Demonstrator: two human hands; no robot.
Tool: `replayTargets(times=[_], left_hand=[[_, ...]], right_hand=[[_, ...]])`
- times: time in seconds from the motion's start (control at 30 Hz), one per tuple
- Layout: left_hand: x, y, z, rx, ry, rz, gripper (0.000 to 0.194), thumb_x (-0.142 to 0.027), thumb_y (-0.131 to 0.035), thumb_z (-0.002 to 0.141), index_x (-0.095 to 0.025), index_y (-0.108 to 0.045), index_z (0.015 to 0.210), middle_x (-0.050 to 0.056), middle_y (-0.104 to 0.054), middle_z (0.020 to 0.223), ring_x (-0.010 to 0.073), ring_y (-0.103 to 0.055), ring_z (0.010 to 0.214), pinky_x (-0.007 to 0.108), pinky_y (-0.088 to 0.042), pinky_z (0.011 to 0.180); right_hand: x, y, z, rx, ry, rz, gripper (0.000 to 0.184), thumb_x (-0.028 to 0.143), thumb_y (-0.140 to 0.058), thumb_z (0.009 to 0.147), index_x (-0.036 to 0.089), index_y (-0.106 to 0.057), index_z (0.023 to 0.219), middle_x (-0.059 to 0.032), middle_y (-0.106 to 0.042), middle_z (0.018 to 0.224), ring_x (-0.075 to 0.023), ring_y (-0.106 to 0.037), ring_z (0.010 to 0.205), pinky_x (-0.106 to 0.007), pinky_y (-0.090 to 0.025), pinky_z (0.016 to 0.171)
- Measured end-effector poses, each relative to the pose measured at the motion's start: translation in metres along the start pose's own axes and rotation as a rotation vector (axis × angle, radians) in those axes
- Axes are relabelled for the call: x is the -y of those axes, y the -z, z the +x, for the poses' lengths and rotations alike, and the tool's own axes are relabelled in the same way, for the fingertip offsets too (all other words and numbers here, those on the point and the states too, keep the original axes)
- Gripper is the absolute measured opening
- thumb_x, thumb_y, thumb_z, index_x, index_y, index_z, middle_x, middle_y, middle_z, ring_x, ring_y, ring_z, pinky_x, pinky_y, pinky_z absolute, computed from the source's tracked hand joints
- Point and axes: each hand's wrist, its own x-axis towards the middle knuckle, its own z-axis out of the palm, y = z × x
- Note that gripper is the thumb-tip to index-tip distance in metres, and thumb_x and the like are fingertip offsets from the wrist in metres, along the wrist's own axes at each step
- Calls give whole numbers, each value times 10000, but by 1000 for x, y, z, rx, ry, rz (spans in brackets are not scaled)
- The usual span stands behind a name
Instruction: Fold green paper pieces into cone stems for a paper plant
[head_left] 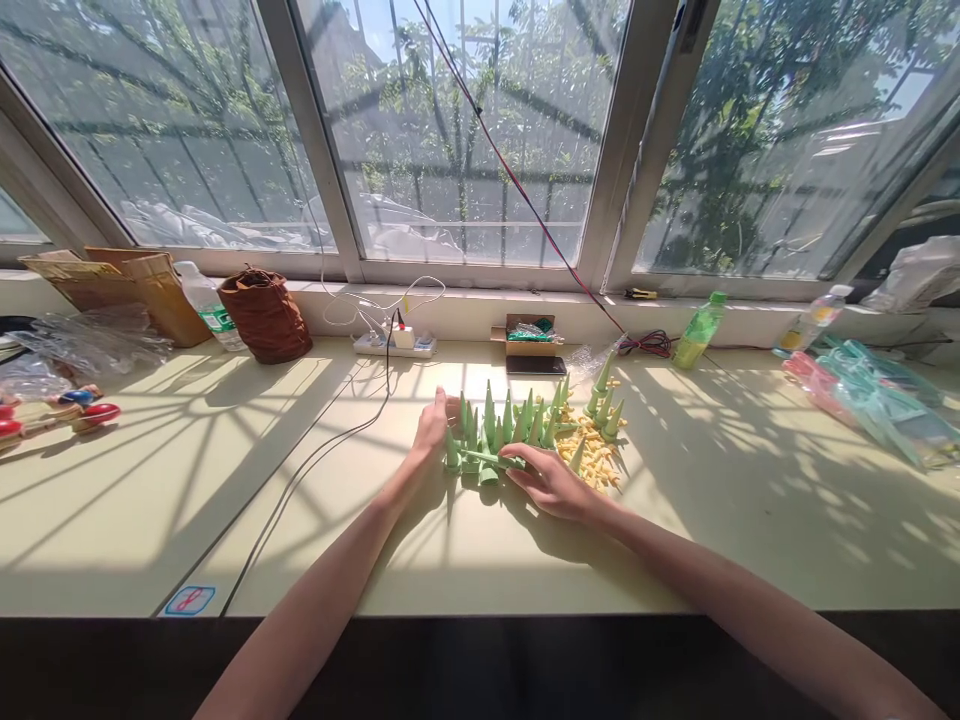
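A cluster of upright green paper cones (510, 420) stands on the pale yellow table (225, 480), with a heap of small yellow pieces (592, 455) to its right. My left hand (433, 430) rests against the left side of the cluster, fingers curved around the outer cones. My right hand (551, 482) lies at the front, fingertips pinched on a green cone lying on its side (487, 458). More green cones (604, 400) stand further right among the yellow pieces.
A power strip (395, 344) with cables, a small cardboard box (529, 335) and a dark phone (535, 366) lie behind. A brown bag (264, 315), bottles (699, 331), plastic bags (877, 400) and red toys (94, 413) line the table sides.
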Motion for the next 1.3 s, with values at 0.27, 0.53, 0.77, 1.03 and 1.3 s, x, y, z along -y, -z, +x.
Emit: replayTargets(times=[0.27, 0.53, 0.77, 1.03, 1.3], left_hand=[[-3, -9, -2, -87, 44, -34, 613, -724, -314, 891, -201, -630, 838, 135, -715, 844, 262, -702, 780, 422, -565, 710], [-38, 4, -6, -450, -268, 109, 419, -525, -316, 961, -209, -564, 843, 93, -618, 878, 234, -604, 849, 408, -490, 805], [-69, -36, -60, -152, -492, 213, 398, -562, -550, 850, -222, -587, 647, 47, -586, 630, 188, -522, 567, 332, -422, 539], [-77, -106, -80, 257, -364, 106, 304, -465, -539, 935, -197, -682, 941, 62, -704, 805, 166, -651, 581, 272, -527, 498], [-64, -89, -69, 143, -339, 74, 261, -433, -597, 903, -190, -575, 809, 5, -601, 639, 151, -633, 525, 257, -510, 445]], right_hand=[[0, 1, 6, -69, 9, -22, 253, 270, -471, 981, 193, -571, 1200, -88, -693, 1101, -195, -667, 947, -316, -535, 806], [11, 18, -12, -377, 145, -166, 252, 303, -540, 958, 207, -564, 1190, -91, -720, 1060, -200, -702, 863, -353, -570, 764], [9, 23, -29, -587, 148, -132, 315, 313, -611, 914, 232, -519, 1204, -91, -717, 1064, -211, -724, 868, -360, -609, 751], [5, 30, -31, -517, 70, -150, 332, 348, -622, 911, 239, -547, 1215, -92, -719, 1148, -106, -622, 537, -266, -551, 533], [-4, 45, -34, -672, -65, -285, 243, 339, -618, 896, 196, -599, 1091, -73, -721, 1024, -80, -492, 448, -258, -475, 498]])
